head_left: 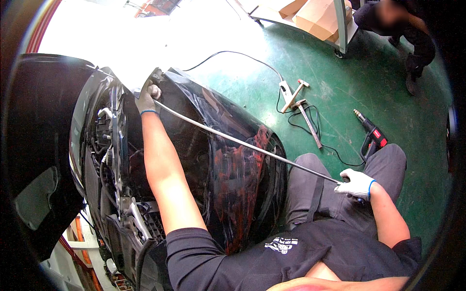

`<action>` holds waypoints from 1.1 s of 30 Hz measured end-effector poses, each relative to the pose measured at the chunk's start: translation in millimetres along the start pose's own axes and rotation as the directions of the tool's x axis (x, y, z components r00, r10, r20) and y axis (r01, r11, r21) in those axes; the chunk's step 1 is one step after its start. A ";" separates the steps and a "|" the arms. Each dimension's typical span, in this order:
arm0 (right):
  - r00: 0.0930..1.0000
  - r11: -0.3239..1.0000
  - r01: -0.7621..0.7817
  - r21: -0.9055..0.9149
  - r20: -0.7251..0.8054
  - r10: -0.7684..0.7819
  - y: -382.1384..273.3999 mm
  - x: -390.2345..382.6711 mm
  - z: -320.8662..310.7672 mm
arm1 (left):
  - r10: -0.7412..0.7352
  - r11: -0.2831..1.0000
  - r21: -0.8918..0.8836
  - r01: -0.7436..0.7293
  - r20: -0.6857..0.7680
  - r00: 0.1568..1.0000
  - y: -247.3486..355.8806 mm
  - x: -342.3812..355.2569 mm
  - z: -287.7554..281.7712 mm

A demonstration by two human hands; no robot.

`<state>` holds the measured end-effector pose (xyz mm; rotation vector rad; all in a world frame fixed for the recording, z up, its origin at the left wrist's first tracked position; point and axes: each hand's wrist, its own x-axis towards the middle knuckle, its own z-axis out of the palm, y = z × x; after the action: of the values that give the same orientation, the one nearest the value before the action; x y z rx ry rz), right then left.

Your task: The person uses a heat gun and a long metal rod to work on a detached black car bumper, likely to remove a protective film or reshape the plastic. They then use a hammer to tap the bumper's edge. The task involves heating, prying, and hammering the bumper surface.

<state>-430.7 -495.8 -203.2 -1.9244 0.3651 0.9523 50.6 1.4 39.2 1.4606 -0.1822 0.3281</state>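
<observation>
Black and shiny, a big car panel (pixel 43 111) stood up on the far left. Next came the car's insides (pixel 104 128), full of hoses and wires. The left hand (pixel 149 100), in a pale glove, was at the far end of a long metal rod (pixel 247 144). Its fingers were bent, but bright light hid some, so I could not tell if they squeezed the rod. The rod ran over the dark car body (pixel 235 177), which had red smears. The person's black shirt (pixel 213 257) had a white picture and tiny white letters. A white power strip (pixel 285 88) and two hammers (pixel 307 123) lay on the green floor (pixel 340 97). Behind them, a brown box (pixel 315 22) sat on a cart (pixel 342 31). The right hand (pixel 357 185), gloved too, was wrapped around the rod's near end, over the legs. Past it lay a black and red heat gun (pixel 373 133) with small pale writing. Another person (pixel 420 46) was at the top right.
</observation>
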 end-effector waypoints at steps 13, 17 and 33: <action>0.953 0.966 0.147 0.215 -0.291 -0.080 7.0 50.3 117.5 | 0.010 0.998 -0.066 -0.011 -0.028 1.000 -17.2 29.3 -16.0; 0.952 0.957 0.126 0.260 -0.303 -0.043 1.5 53.7 124.6 | 0.003 0.997 -0.072 -0.002 0.011 1.000 -20.9 29.5 -17.0; 0.995 0.992 0.099 -0.072 0.027 -0.098 23.4 29.6 -4.1 | -0.057 0.997 -0.042 0.058 0.022 0.998 -9.0 19.8 -14.3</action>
<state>-423.2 -507.8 -238.4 -1.9764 0.2220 0.9338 71.2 17.0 35.5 1.4248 -0.1627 0.2609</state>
